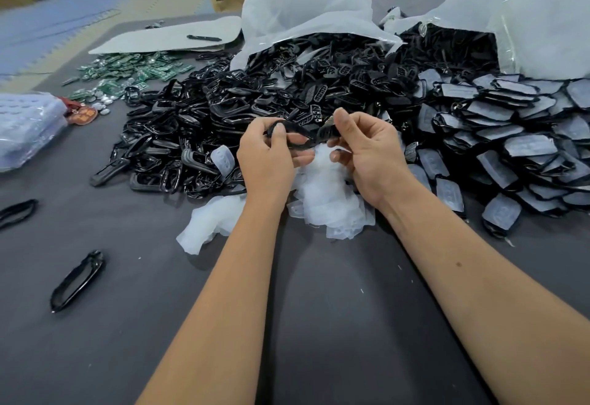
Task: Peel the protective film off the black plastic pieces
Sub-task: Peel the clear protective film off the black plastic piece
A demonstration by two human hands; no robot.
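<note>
Hands [319,152] raised, pinch grip, blk piece [303,132]

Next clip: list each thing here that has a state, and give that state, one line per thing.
Left hand: grips one end of the held black plastic piece.
Right hand: pinches the other end.
Held black plastic piece: lifted above the table.
Peeled film heap: loose, crumpled, below the hands.
Right pile of pieces: film still on.
Middle pile: bare black.
Plastic bags: open, spilling pieces.

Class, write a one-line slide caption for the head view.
Both hands, left hand and right hand, hold one black plastic piece above peeled clear film.
</note>
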